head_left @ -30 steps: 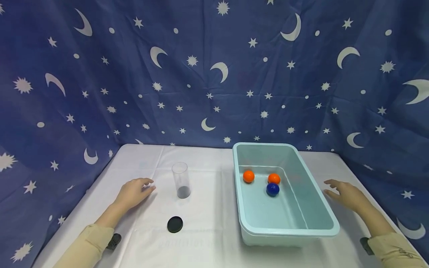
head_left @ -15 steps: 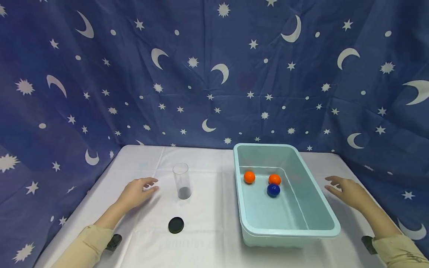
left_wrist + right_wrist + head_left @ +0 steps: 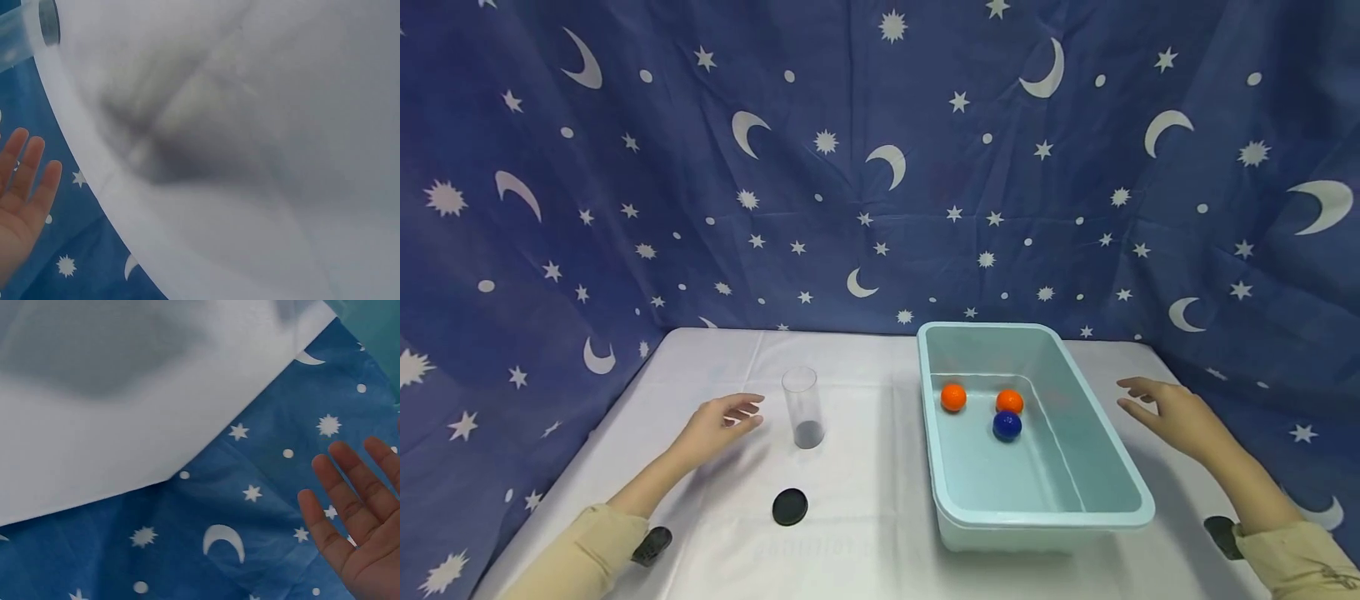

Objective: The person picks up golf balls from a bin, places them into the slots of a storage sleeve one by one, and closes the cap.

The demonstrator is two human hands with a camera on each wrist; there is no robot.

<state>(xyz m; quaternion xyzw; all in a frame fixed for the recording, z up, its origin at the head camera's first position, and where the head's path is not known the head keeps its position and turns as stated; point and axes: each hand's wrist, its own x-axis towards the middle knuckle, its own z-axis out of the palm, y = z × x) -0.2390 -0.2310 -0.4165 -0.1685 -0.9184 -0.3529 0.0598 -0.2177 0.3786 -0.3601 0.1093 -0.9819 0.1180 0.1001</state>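
My left hand (image 3: 717, 427) hovers over the white cloth just left of a clear upright cylinder (image 3: 802, 407) with a dark base, its fingers loosely bent and holding nothing. In the left wrist view part of the cylinder (image 3: 15, 39) shows at the top left corner. A black round disc (image 3: 790, 507) lies in front of the cylinder. On the other side my right hand (image 3: 1176, 419) hangs to the right of a pale teal tub (image 3: 1120, 450), apart from it, with fingers extended. Inside the tub are two orange balls (image 3: 953, 397) and a dark blue ball (image 3: 1007, 426).
A white cloth (image 3: 850, 517) covers the table. Behind and at both sides hangs a blue curtain (image 3: 820, 167) with moons and stars. Dark wrist devices (image 3: 652, 546) show by both cuffs.
My left hand has moved a little right, closer to the clear cylinder. My right hand has risen slightly. The cylinder, disc, tub and balls have stayed in place.
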